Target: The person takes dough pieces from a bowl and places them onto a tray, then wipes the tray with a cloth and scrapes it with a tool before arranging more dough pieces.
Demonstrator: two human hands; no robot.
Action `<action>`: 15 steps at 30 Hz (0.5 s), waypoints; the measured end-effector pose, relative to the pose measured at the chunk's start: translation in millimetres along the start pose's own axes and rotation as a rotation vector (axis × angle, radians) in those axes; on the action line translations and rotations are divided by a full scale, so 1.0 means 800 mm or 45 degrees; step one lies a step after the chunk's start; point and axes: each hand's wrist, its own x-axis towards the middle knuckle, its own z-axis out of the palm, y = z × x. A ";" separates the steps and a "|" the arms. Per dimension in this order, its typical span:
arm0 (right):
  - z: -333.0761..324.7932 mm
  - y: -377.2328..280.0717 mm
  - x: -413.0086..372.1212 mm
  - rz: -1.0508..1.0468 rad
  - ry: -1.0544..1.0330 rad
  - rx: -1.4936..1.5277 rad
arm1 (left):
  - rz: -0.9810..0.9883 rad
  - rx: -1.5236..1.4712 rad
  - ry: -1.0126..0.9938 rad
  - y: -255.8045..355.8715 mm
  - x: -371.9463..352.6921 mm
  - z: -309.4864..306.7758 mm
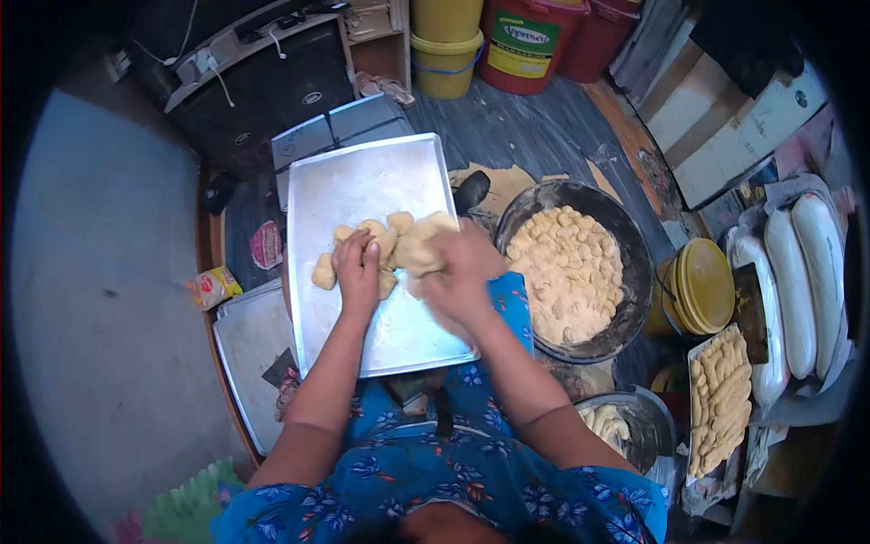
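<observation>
A metal tray (362,186) rests on my lap, with several dough pieces (323,271) near its middle. My left hand (357,267) lies over some of these pieces, its fingers bent round dough. At the tray's right edge my right hand (460,272) is blurred by motion and grips a larger lump of dough (421,247). To the right stands a black basin (640,263) holding many dough pieces dusted with crumbs (566,263).
A smaller basin (657,426) with pale dough is at the lower right, beside a tray of shaped dough (720,399). Yellow buckets (707,286), a red bucket (523,45) and wrapped white rolls (788,272) stand around. A wall (109,272) is at left.
</observation>
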 end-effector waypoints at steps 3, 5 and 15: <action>0.090 -0.022 -0.014 -0.134 -0.058 -0.374 | -0.016 -0.147 0.083 -0.005 -0.002 -0.004; 0.095 -0.020 -0.011 -0.077 -0.123 -0.289 | -0.131 -0.281 0.079 -0.015 0.005 -0.004; 0.070 -0.001 -0.011 -0.092 -0.103 -0.010 | 0.010 -0.031 0.103 0.006 -0.001 -0.004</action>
